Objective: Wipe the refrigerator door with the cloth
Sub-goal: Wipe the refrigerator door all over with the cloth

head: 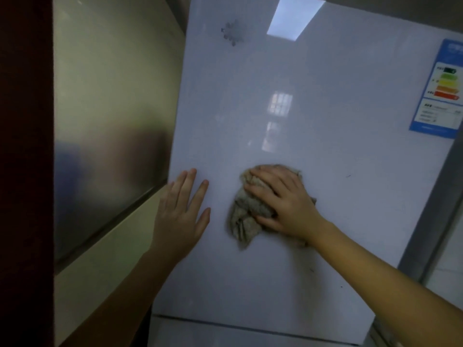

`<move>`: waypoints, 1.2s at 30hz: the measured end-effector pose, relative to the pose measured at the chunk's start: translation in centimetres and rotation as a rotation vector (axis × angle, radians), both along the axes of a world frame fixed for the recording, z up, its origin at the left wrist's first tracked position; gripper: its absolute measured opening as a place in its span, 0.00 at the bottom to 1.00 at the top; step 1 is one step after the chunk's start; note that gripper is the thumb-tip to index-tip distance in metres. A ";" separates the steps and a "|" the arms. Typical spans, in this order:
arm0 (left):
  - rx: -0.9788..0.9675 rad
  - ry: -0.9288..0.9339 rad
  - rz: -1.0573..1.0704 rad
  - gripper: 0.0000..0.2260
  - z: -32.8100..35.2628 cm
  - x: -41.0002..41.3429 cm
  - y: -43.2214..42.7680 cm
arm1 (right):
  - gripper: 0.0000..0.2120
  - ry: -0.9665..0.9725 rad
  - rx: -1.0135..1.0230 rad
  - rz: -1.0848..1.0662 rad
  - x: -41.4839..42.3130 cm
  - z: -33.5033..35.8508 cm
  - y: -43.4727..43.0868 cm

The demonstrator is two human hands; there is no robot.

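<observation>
The glossy white refrigerator door (313, 121) fills most of the view and reflects a ceiling light and a window. A crumpled beige cloth (244, 216) is pressed flat against the door near its middle. My right hand (283, 201) lies on top of the cloth, palm down, fingers spread over it and thumb hooked under its edge. My left hand (181, 214) rests flat on the door's left edge with fingers apart and nothing in it.
An energy label sticker (441, 91) is on the door's upper right, and a grey snowflake mark (233, 32) sits near the top. A metallic panel (105, 146) and a dark frame (25, 171) stand to the left. A seam to a lower door (250, 324) runs below.
</observation>
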State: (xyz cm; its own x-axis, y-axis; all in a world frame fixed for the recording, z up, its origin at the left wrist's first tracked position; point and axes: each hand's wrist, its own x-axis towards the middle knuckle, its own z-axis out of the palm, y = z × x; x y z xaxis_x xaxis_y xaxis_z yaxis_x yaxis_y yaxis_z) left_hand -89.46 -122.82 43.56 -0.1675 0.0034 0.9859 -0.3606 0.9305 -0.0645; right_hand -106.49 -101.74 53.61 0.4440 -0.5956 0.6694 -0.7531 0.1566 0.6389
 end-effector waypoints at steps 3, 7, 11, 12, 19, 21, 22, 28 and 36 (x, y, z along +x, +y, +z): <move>0.006 -0.004 -0.005 0.25 -0.3 -0.1 -0.1 | 0.25 -0.055 -0.126 0.018 0.5 4.4 -0.7; 0.010 -0.004 -0.017 0.25 -0.3 0.0 -0.1 | 0.26 -0.182 -0.305 0.011 1.4 7.2 -1.7; 0.029 -0.002 -0.029 0.25 -0.4 -0.1 0.0 | 0.27 -0.133 -0.218 0.031 1.4 3.4 -2.0; 0.034 -0.004 -0.030 0.25 -0.5 -0.1 -0.1 | 0.27 -0.091 -0.138 0.024 1.2 1.8 -1.9; 0.039 -0.013 -0.037 0.25 -0.4 0.1 0.2 | 0.22 0.079 0.162 0.000 0.2 -2.6 0.0; 0.034 -0.014 -0.033 0.25 -0.4 0.1 0.1 | 0.23 0.073 0.111 0.003 0.1 -0.6 -0.1; 0.036 -0.016 -0.032 0.25 -0.4 0.1 0.1 | 0.24 0.054 0.065 0.005 0.2 0.8 -0.2; 0.047 -0.021 -0.033 0.26 -0.4 0.2 0.2 | 0.27 -0.127 -0.275 0.035 1.3 9.3 -1.6; 0.038 -0.049 -0.010 0.25 -0.5 0.6 0.1 | 0.32 0.003 0.052 0.048 1.1 1.9 -1.2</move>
State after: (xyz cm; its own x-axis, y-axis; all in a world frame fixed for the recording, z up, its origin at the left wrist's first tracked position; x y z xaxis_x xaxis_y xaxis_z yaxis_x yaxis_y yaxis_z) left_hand -88.86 -122.68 43.05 -0.2155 -0.0318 0.9760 -0.3482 0.9363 -0.0464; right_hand -105.35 -102.97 55.49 0.4749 -0.6073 0.6369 -0.7570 0.0873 0.6476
